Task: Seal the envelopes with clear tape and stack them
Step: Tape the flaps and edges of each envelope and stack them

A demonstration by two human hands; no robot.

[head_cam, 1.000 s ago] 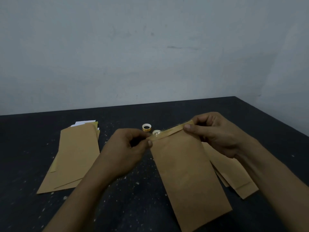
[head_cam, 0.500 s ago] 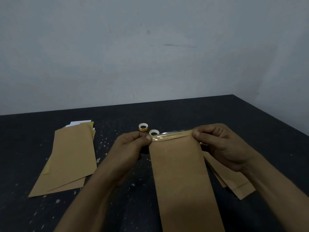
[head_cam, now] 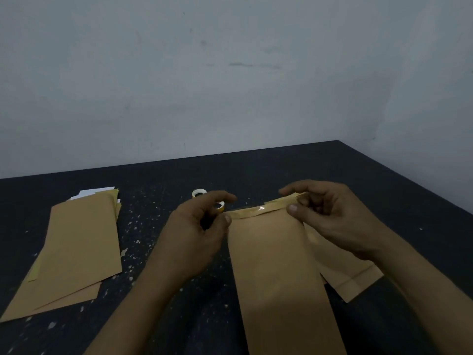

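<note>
I hold a brown envelope (head_cam: pixel 273 265) upright-tilted over the dark table (head_cam: pixel 384 180). A strip of clear tape (head_cam: pixel 258 210) glints along its folded top flap. My left hand (head_cam: pixel 197 231) holds the top left corner under its thumb, with the index finger lifted off above it. At the top right corner, my right hand (head_cam: pixel 330 216) pinches the flap, thumb in front and fingers curled over the edge. Two small tape rolls lie behind my left hand: a white roll (head_cam: pixel 199 192) and a yellow-cored roll (head_cam: pixel 220 206).
A stack of brown envelopes (head_cam: pixel 76 247) lies at the left, with white paper (head_cam: pixel 96 192) sticking out at its far end. Another few envelopes (head_cam: pixel 345 275) lie under my right wrist. A pale wall rises behind the table, whose right edge runs diagonally.
My left index finger has lifted away from the envelope's corner. My right fingers have moved over the flap's right end. The envelope stays in about the same place.
</note>
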